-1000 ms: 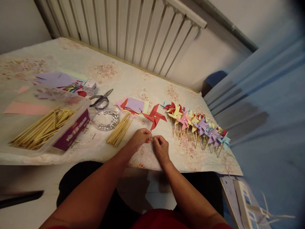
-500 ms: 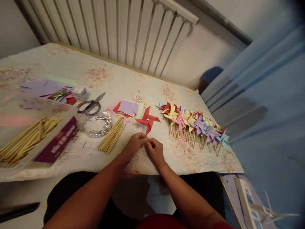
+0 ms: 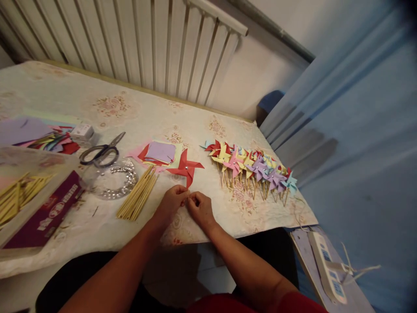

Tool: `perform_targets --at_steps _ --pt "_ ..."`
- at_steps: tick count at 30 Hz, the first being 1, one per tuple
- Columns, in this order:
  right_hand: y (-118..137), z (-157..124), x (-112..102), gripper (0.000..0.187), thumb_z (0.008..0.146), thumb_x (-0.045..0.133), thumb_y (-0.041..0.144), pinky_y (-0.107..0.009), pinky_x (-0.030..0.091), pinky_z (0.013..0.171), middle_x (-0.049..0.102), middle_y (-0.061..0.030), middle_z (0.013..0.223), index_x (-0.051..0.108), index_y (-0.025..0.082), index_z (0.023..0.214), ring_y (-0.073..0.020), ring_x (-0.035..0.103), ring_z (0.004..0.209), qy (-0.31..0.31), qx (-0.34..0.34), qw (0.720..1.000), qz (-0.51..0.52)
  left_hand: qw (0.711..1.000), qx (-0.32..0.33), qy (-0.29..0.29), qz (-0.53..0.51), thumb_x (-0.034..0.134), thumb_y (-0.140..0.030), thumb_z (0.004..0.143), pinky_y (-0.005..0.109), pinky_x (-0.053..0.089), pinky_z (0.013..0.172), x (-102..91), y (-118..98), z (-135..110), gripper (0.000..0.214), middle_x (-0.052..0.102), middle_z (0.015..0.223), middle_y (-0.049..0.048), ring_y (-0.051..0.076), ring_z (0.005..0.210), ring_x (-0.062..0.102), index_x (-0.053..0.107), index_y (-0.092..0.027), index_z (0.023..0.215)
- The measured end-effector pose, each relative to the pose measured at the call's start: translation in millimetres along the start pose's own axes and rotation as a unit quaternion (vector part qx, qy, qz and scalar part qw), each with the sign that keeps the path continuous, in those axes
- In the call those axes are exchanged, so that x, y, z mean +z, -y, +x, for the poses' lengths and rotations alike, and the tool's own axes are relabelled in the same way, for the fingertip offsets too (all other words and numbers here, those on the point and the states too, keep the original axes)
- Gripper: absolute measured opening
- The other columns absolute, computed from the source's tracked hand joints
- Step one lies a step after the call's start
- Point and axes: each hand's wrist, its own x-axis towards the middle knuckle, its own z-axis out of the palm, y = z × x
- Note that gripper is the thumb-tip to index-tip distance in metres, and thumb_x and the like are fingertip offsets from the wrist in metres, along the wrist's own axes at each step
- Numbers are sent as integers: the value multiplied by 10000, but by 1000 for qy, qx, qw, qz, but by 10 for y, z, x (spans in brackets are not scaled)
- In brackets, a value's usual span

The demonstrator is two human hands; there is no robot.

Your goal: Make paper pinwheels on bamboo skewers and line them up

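Note:
A red paper pinwheel (image 3: 186,168) with a small shiny centre stands just beyond my fingertips. Its lower end is pinched by my left hand (image 3: 172,202), whose fingers are closed. Right beside it, my right hand (image 3: 201,209) is also closed, fingertips meeting the left ones at the pinwheel's stick, which the fingers mostly hide. Left of my hands lies a bundle of thin wooden sticks (image 3: 138,194). Behind the red pinwheel is a stack of coloured paper squares (image 3: 159,152), a purple one on top.
Finished pinwheels (image 3: 257,167) lie in rows at the right. To the left are scissors (image 3: 100,154), a round clear case of silvery pins (image 3: 119,180), a small white box (image 3: 82,131), paper scraps (image 3: 55,141) and a plastic box (image 3: 48,213) with sticks. A power strip (image 3: 327,265) sits lower right.
My view has swung to the right, so everything sits further left in the picture. Both hands stay together at the base of the red pinwheel, with little change in grip.

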Motion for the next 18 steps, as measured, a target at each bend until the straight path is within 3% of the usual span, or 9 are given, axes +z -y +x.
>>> perform_targets --at_steps 18 --pt "32 -6 -7 170 805 565 279 -241 378 573 548 33 595 593 201 657 -117 476 561 5 5 1000 14 1000 14 12 -15 698 -332 619 227 288 508 -18 14 -1 247 495 573 -69 66 490 388 566 -152 723"
